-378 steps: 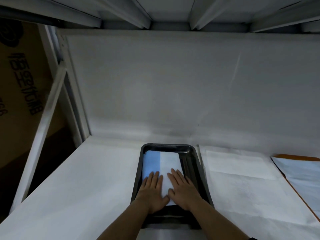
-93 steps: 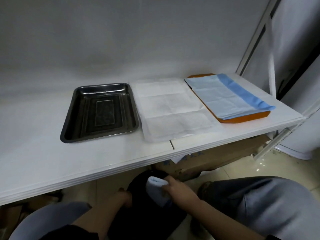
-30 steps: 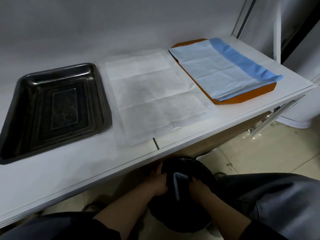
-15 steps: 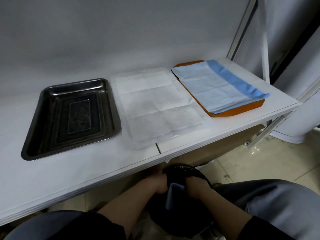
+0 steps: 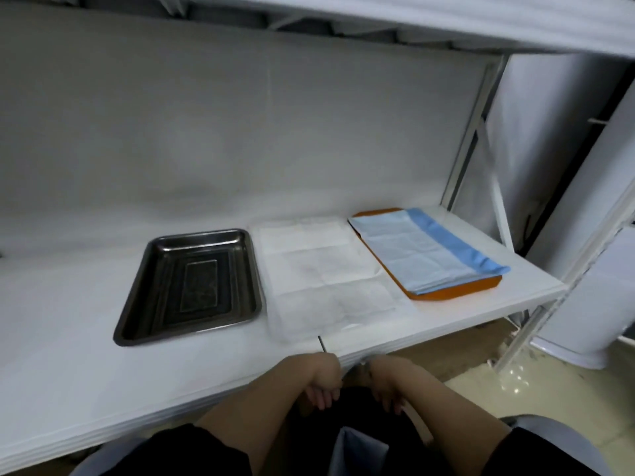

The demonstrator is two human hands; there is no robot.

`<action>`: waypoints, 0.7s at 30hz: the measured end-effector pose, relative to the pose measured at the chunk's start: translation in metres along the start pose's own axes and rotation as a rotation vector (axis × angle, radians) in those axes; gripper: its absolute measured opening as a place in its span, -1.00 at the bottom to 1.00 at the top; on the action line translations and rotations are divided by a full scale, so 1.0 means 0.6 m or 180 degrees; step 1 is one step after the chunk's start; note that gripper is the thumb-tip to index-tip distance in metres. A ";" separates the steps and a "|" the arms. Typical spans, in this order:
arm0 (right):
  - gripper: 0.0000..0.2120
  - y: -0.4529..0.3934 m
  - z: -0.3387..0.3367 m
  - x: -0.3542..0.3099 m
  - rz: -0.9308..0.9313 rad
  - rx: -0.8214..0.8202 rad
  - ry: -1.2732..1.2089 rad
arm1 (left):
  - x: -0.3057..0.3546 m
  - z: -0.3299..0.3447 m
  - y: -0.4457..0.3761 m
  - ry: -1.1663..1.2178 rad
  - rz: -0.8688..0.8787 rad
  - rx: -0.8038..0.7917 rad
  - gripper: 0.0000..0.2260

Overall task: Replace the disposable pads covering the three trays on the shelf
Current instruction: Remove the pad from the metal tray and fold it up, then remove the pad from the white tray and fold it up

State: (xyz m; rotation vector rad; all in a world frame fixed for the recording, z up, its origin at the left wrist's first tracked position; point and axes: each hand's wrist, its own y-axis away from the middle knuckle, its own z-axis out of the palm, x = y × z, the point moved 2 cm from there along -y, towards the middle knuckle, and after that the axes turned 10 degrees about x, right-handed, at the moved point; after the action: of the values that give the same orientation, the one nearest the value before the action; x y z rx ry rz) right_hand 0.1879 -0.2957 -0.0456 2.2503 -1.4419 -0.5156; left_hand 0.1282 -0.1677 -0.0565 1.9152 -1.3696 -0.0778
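Observation:
A bare dark metal tray (image 5: 134, 324) stands on the white shelf (image 5: 62, 338) at the left. Beside it lies a white pad (image 5: 323, 276) spread flat; the tray under it is hidden. At the right an orange tray (image 5: 457, 292) carries a blue pad (image 5: 422, 249). Below the shelf's front edge my left hand (image 5: 321, 383) and right hand (image 5: 386, 384) hang with fingers loosely curled and hold nothing. The used blue pad (image 5: 357, 451) sticks up from the black bin (image 5: 354, 407) under my hands.
An upper shelf (image 5: 412, 15) overhangs the scene. White metal posts (image 5: 474, 108) frame the shelf's right end, and a white appliance (image 5: 591, 255) stands on the tiled floor beyond. My knees in grey trousers flank the bin.
Both hands have let go of the used blue pad and lifted out of the black bin. The pad now stays in the bin. My view has tilted up toward the shelf.

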 end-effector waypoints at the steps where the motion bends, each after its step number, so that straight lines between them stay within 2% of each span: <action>1: -0.87 0.004 -0.005 0.000 -0.0064 0.0005 -0.0067 | 0.003 -0.012 0.010 0.0130 0.0015 0.0001 -0.78; 4: -0.77 0.013 -0.048 -0.016 -0.0171 -0.0181 0.0145 | 0.011 -0.055 0.044 0.0434 0.0230 0.0161 -0.68; 7: -0.73 0.025 -0.096 -0.040 -0.0439 0.0115 0.0189 | 0.012 -0.097 0.064 0.0497 0.0286 0.0684 -0.72; 10: -0.70 0.025 -0.129 -0.058 -0.0655 0.0289 0.0202 | 0.008 -0.131 0.070 0.0123 0.0281 0.1203 -0.79; 12: -0.76 0.016 -0.155 -0.069 -0.0860 0.0676 0.0351 | 0.002 -0.151 0.071 -0.0193 0.0401 0.1527 -0.71; 14: -0.87 0.003 -0.175 -0.076 -0.1094 0.1140 0.0519 | -0.005 -0.163 0.066 -0.0417 0.0425 0.1601 -0.53; 15: -0.79 -0.005 -0.186 -0.078 -0.1187 0.1273 0.0567 | -0.008 -0.170 0.062 -0.0534 0.0389 0.1608 -0.43; 18: -0.26 -0.038 -0.191 -0.079 -0.1352 0.1039 0.0633 | -0.017 -0.181 0.050 -0.0867 0.0273 0.1602 -0.24; 21: -0.04 -0.061 -0.188 -0.081 -0.1452 0.0956 0.0885 | -0.031 -0.185 0.036 -0.1013 0.0229 0.1612 -0.13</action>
State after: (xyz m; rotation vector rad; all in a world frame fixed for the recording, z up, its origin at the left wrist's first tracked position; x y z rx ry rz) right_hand 0.2547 -0.2214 0.0341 2.7751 -0.9159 -0.1063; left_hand 0.1541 -0.0947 0.0283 2.3382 -1.7998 0.0020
